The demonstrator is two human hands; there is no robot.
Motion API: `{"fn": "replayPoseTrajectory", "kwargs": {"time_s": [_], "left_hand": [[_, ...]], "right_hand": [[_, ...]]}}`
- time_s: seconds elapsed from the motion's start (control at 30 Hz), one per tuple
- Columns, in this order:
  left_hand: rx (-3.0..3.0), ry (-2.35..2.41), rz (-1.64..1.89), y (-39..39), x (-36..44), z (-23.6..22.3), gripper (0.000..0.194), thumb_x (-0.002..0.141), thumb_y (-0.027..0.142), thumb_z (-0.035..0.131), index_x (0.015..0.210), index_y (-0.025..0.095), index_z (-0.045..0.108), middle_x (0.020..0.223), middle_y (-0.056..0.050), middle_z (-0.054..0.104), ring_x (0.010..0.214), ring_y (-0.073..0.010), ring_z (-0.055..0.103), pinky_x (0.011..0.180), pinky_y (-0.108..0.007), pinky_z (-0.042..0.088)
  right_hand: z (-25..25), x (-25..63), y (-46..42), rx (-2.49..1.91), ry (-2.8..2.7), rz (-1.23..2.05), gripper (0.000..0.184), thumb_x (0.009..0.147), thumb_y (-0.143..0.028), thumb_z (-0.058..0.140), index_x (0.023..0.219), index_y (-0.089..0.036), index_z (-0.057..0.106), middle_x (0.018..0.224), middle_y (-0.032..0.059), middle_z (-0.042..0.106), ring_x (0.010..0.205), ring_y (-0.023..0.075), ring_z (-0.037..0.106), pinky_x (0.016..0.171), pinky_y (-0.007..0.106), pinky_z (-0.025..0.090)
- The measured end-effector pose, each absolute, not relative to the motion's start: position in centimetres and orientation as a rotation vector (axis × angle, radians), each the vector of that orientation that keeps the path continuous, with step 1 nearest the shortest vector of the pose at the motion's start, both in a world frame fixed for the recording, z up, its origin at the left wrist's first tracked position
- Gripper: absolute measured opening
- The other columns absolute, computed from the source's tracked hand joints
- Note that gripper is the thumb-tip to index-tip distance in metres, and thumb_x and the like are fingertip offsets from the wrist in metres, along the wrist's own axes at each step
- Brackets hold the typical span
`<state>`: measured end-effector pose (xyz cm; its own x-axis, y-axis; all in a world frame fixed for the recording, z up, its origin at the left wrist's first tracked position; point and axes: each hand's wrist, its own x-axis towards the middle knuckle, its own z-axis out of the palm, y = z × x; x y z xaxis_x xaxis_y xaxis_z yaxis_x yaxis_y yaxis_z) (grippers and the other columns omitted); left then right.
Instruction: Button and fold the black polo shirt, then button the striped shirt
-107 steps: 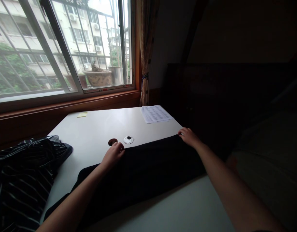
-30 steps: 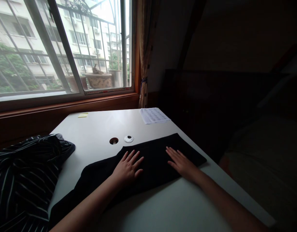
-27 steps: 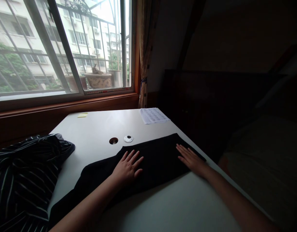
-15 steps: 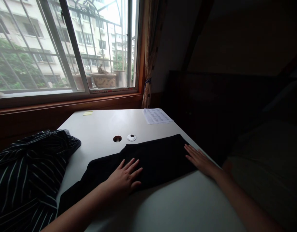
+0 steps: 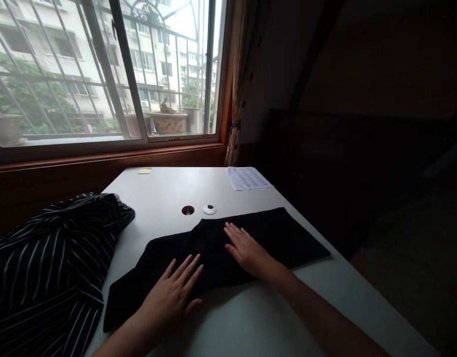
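A black garment, perhaps folded trousers (image 5: 288, 238), lies spread lengthwise across the white table (image 5: 168, 186). My left hand (image 5: 172, 290) rests palm down on its left part, fingers spread. Palm down on the middle of the cloth is my right hand (image 5: 246, 250), its fingers stretched out and the thumb apart. Neither hand grips the fabric. The garment's right end reaches close to the table's right edge and has no hand on it. My hands and forearms cover part of its near edge.
A heap of black-and-white striped cloth (image 5: 64, 248) sits at the table's left side. Behind the garment are a round cable hole (image 5: 188, 210) and a white grommet cap (image 5: 209, 209). Printed sheets (image 5: 248, 178) and a yellow sticky note (image 5: 144, 170) lie at the back.
Both hands pinched the garment's far edge at first, then opened flat on it. Lately my right hand slid from the right end to the middle, and my left hand moved left and nearer.
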<state>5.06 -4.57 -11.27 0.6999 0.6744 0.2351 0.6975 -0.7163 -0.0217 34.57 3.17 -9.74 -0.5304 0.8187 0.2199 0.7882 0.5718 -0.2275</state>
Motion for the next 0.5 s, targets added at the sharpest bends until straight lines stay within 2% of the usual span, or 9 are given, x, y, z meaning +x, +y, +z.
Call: {"fn": "replayPoseTrajectory", "kwargs": {"time_s": [0.17,0.5], "left_hand": [[-2.742,-1.161,-0.342,-4.4,3.5,-11.6,0.067,0.099,0.059,0.038,0.156,0.027,0.023,0.156,-0.007,0.036,0.139,-0.0275,0.043,0.112,-0.046,0.038],[-2.714,-1.266,-0.251,-3.5,0.2,-12.2,0.064,0.099,0.059,0.039,0.154,0.033,0.023,0.158,-0.003,0.031,0.142,-0.0263,0.038,0.113,-0.046,0.036]], "right_hand": [[-10.0,28.1,-0.1,-1.216,-2.596,0.392,0.062,0.102,-0.052,0.033,0.155,-0.019,0.029,0.161,0.0096,0.024,0.149,0.0270,0.021,0.121,0.051,0.021],[-10.4,28.3,-0.7,-1.215,-2.633,0.442,0.071,0.099,-0.054,0.042,0.158,-0.022,0.017,0.163,0.0074,0.013,0.151,0.0239,0.012,0.123,0.048,0.012]]}}
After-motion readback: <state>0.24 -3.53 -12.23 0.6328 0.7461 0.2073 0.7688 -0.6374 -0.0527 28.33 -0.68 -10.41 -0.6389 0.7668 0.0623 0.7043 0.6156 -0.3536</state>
